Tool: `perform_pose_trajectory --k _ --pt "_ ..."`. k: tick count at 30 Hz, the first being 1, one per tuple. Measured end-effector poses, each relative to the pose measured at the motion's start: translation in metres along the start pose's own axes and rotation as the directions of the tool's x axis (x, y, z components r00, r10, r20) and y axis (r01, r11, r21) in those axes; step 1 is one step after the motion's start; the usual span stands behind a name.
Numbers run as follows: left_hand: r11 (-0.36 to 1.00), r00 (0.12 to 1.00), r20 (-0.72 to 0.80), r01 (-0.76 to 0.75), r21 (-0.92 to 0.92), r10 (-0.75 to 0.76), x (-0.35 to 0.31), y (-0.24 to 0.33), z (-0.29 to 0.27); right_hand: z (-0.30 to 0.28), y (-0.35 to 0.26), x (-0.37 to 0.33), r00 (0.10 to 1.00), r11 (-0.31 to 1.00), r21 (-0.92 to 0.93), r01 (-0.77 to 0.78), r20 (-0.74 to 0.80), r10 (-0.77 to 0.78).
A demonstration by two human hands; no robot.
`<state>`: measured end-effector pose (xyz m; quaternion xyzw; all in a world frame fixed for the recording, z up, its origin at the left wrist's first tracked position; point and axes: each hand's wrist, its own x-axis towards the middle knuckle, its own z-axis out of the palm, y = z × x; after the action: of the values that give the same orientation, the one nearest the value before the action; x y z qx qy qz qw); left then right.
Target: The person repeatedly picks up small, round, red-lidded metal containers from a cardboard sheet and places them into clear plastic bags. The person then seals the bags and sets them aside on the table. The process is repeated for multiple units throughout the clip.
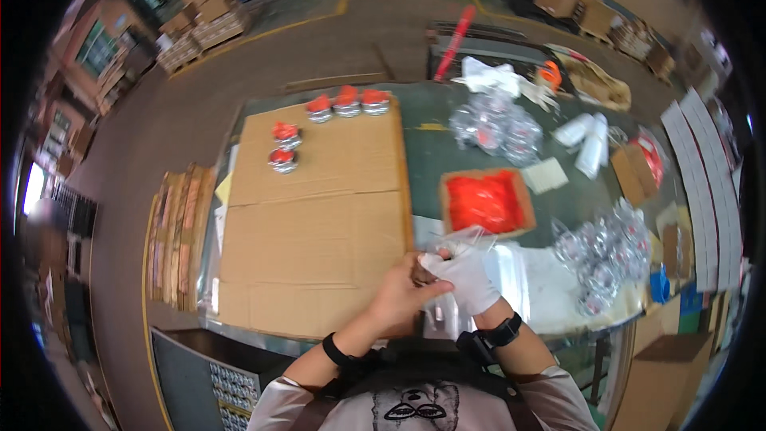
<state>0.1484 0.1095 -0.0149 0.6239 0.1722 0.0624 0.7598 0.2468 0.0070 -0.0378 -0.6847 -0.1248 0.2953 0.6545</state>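
My bare left hand [405, 289] and my white-gloved right hand [471, 278] meet over the near edge of the table. Thin clear plastic, which looks like a bag [472, 238], shows around the gloved fingers, and my right hand is closed on it. The left fingers are curled against the right ones; what they pinch is partly hidden and blurred. Just beyond my hands stands an open carton [523, 191] filled with red pieces [483, 201]. To the left, several short silvery round parts with red tops [347, 102] stand on a flat cardboard sheet [319, 231].
Clear-bagged silvery parts [606, 255] are heaped at the right, with another pile of bagged parts [499, 128] farther back. White plastic rolls [592, 144] lie at the far right. Beside the table's left edge stand wooden slats [182, 239]. A blue cup-like item [660, 286] sits at the right edge.
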Motion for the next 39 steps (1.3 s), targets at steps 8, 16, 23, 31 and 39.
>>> perform_pose_trajectory --k 8,16,23,31,39 --pt "0.876 0.863 -0.469 -0.068 -0.477 -0.189 -0.07 0.026 -0.228 0.19 -0.072 0.06 0.835 0.995 -0.077 0.059 0.55 -0.007" --pt "0.968 0.792 -0.601 -0.218 -0.12 0.104 -0.056 0.018 -0.26 0.268 -0.043 0.068 0.813 0.929 -0.23 0.291 0.571 -0.114" --pt "0.984 0.55 -0.823 -0.166 0.062 0.145 -0.099 0.056 -0.321 0.274 -0.068 0.133 0.674 0.971 -0.214 0.111 0.734 0.085" --pt "0.53 0.75 -0.565 0.342 0.776 0.344 -0.084 0.063 -0.322 0.363 -0.029 0.261 0.853 0.039 -0.859 0.511 0.501 -0.143" --pt "0.977 0.861 -0.508 0.099 0.191 0.012 -0.036 -0.064 -0.242 0.258 -0.045 0.068 0.774 0.971 -0.173 0.163 0.633 -0.017"
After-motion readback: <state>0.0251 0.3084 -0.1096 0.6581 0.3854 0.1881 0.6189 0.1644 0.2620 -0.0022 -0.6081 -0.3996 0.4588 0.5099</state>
